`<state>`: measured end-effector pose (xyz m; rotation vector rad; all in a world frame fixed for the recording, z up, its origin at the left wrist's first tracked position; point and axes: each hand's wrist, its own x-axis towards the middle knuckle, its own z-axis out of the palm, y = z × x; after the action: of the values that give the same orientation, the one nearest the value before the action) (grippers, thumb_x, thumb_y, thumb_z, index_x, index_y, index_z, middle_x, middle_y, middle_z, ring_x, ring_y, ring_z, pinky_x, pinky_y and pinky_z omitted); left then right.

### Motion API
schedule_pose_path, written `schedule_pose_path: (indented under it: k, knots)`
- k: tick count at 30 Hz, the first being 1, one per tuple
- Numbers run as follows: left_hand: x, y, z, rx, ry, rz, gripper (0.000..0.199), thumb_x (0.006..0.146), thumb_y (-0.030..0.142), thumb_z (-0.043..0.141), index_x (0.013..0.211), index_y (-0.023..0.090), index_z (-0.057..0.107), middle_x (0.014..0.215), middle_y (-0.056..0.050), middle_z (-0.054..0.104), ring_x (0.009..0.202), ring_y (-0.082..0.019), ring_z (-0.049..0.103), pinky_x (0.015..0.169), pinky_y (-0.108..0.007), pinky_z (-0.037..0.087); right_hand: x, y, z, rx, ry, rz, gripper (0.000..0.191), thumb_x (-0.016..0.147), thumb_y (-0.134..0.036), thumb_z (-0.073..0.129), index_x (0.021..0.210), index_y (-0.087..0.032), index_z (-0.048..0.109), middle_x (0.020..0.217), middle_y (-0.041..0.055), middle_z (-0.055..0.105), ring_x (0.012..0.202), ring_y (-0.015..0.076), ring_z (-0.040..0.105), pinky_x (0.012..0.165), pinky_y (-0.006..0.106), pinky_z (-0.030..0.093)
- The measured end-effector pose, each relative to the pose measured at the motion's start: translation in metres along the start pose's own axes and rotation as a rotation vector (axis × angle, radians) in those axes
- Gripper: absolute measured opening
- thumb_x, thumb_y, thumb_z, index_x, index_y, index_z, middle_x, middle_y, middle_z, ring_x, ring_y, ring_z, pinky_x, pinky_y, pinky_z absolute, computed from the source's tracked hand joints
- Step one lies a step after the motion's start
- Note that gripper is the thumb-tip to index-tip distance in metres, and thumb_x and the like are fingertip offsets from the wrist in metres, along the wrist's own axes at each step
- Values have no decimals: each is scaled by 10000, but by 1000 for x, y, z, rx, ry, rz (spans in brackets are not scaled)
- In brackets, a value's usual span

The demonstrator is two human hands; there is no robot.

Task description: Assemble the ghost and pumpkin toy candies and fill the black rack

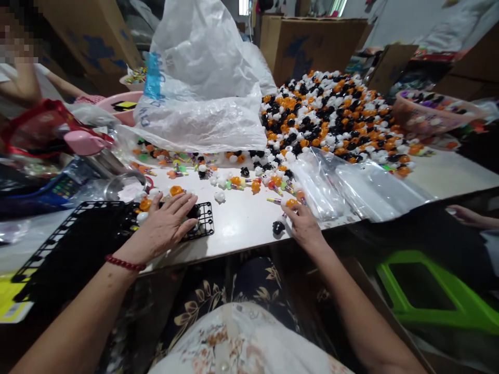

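My left hand [168, 221] lies flat with fingers stretched over a black plastic grid tray [206, 218], which holds small orange, white and black plastic pieces. The palm covers part of the tray. At the table's front edge, my right hand [306, 226] has its thumb and fingertips closed on a small orange plastic piece [291, 203]. Just left of those fingers sits a round black piece [278, 227]. A thin striped stick [274, 200] lies beyond it, and a white piece [220, 197] rests between my hands.
A large heap of orange, black and white pieces [327, 114] covers the back right. Clear plastic bags [366, 187] lie right of my right hand. A white sack [202, 78] stands behind; a steel cup [127, 187] is at left. Another person's hand [463, 214] shows at far right.
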<state>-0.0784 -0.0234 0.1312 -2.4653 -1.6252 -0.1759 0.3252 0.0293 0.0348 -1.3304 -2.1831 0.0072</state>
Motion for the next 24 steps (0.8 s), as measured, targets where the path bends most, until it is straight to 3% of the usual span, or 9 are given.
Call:
schedule_pose_path:
  k: [2, 4, 9, 14, 18, 24]
  knots:
    - [1, 1, 1, -3, 20, 7, 533, 990, 474, 271, 1428, 234, 460, 1474, -90, 487, 1385, -303, 405, 1179, -582, 71, -6, 15, -1, -117, -88, -24, 407, 818, -51, 512, 1177, -178, 656, 1201, 155, 536, 1024, 269, 522, 877, 397, 483]
    - [3, 4, 0, -11, 15, 10, 508, 989, 474, 290, 1400, 255, 493, 1442, -74, 527, 1376, -306, 417, 1175, -590, 67, -2, 11, 5, -165, -153, -69, 325, 831, -54, 515, 1099, -167, 660, 1242, 162, 533, 1026, 269, 519, 863, 381, 475]
    - [5, 13, -9, -28, -53, -30, 466, 993, 453, 330, 1343, 222, 531, 1390, -81, 578, 1351, -281, 449, 1173, -571, 115, 25, -43, 27, -55, -170, -93, 137, 925, -132, 465, 937, -171, 595, 914, 90, 618, 828, 207, 554, 731, 295, 437]
    - [3, 15, -14, -56, -75, -43, 433, 995, 442, 361, 1322, 220, 538, 1367, -84, 592, 1351, -258, 445, 1177, -538, 150, 44, -93, 51, 117, -63, -109, 104, 940, -146, 457, 939, -183, 554, 857, 50, 618, 784, 178, 576, 681, 259, 400]
    - [1, 16, -17, -66, -77, -49, 433, 998, 440, 361, 1327, 214, 530, 1360, -83, 598, 1355, -256, 437, 1179, -540, 144, 53, -113, 63, 183, -58, -111, 82, 924, -139, 488, 958, -174, 554, 880, 54, 622, 764, 172, 584, 668, 254, 403]
    - [-2, 17, -16, -60, -53, -31, 439, 999, 440, 366, 1340, 206, 516, 1369, -78, 590, 1359, -256, 431, 1182, -541, 136, 64, -125, 71, 140, -151, -160, 127, 948, -157, 472, 985, -173, 592, 934, 67, 610, 737, 159, 575, 615, 244, 383]
